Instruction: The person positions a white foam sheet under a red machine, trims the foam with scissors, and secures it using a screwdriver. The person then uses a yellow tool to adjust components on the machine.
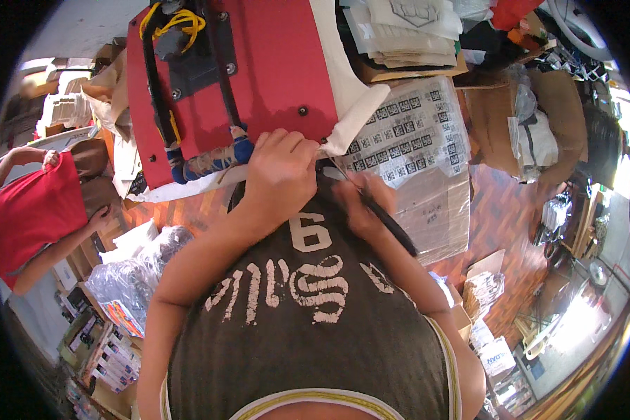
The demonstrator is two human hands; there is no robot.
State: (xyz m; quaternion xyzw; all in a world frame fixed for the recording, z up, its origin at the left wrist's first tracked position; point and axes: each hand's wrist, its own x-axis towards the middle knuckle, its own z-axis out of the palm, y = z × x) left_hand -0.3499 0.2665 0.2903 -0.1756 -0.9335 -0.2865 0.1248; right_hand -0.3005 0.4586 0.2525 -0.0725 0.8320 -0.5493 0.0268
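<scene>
A red panel [273,63] with bolts fills the upper middle, and whitish sheet material [339,56] sticks out past its edge. At the panel's near right corner my left hand [280,171] is closed, its fingers pressed on the whitish edge. Just right of it, my right hand [364,203] grips a tool with a long black handle [395,227]. The tool's thin metal end points at the whitish corner; its exact kind is unclear. Beside my left hand, a black tube frame [224,77] wrapped in blue tape and twine [213,161] lies over the panel.
Yellow cord [182,31] loops over the frame. A plastic-wrapped box [427,203] stands right of my hands, with stacked pale sheets [409,35] behind. An open carton [525,119] is farther right. Another person in red [42,210] is at left, near wrapped bundles [133,273].
</scene>
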